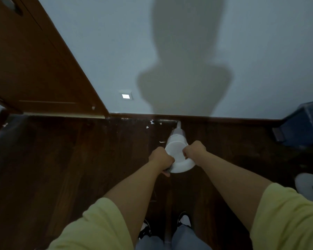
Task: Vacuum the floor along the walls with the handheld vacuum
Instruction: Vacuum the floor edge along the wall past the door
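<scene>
The person is in the middle of cleaning the edge where the floor [79,159] meets the wall [260,51]. Both hands are wrapped around the white handheld vacuum [177,150], the left hand [161,158] on one side and the right hand [194,150] on the other, close together. The vacuum reaches out past the hands, and its thin nozzle [178,125] touches the dark baseboard [224,118]. Little white scraps [152,122] lie on the floor just left of the nozzle. I think the next move is to slide the nozzle left along the baseboard, keeping it low, to suck them up.
</scene>
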{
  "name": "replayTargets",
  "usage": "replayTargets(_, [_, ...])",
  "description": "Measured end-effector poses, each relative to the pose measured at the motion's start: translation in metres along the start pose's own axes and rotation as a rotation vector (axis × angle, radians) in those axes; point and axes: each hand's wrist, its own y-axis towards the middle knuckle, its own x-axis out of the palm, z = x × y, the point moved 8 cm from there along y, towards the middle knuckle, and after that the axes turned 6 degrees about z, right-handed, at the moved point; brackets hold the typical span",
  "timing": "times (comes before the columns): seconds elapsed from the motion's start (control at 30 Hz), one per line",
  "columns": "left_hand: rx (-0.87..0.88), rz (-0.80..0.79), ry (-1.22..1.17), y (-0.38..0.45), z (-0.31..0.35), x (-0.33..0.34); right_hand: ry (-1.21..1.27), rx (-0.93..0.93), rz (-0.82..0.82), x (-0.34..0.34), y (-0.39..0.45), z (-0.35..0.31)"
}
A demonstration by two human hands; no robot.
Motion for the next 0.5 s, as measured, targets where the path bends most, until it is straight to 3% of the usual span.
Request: replayTargets(0.5, [-0.024,0.028,0.018,0.013,-0.018,-0.012,-0.002,0.02,-0.029,0.022,0.003,-0.005])
